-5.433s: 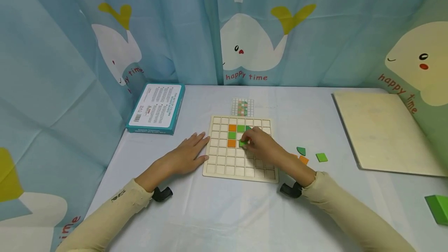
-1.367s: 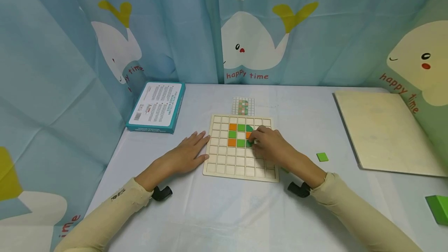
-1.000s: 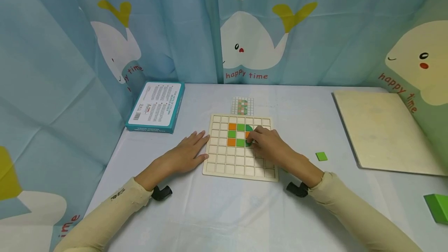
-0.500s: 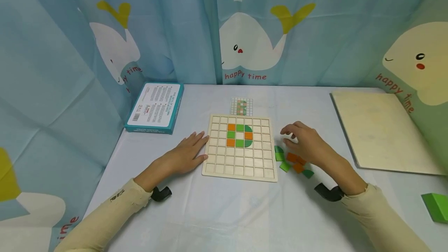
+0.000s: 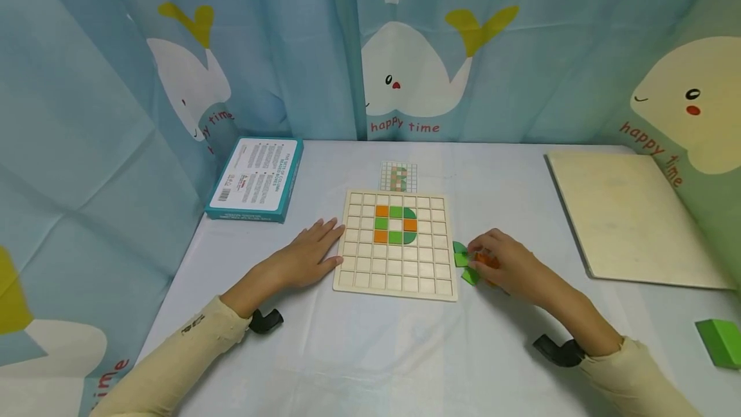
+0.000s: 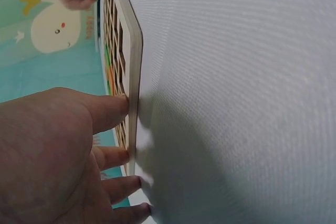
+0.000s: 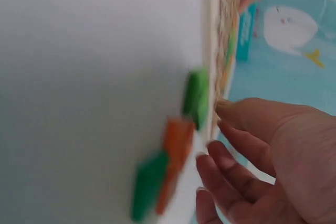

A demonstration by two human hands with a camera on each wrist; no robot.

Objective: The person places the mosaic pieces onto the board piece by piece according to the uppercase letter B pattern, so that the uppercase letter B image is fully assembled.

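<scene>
The wooden grid board (image 5: 365, 272) lies mid-table, with orange and green tiles (image 5: 395, 237) set in a ring around one bare cell. Along its left edge rests my left hand (image 5: 303, 256), fingers straight; the left wrist view shows thumb and fingertips touching the board's rim (image 6: 135, 72). To the right of the board, my right hand (image 5: 518, 266) hovers over loose tiles, fingers loosely bent. In the right wrist view nothing shows between its thumb and fingers. Green tiles (image 5: 461, 260), orange tiles (image 7: 178, 142) and a dark green piece (image 7: 148, 186) lie beside it, partly hidden in the head view.
A small printed pattern card (image 5: 398, 177) lies behind the board. At the back left is a teal box (image 5: 255, 176). A large pale panel (image 5: 637, 217) lies at the right, and a green block (image 5: 720, 343) sits near the right edge.
A green square and a dark green rounded piece have been placed in the board's lower tile row. My right hand has then left the board and moved right, down to the loose tiles.
</scene>
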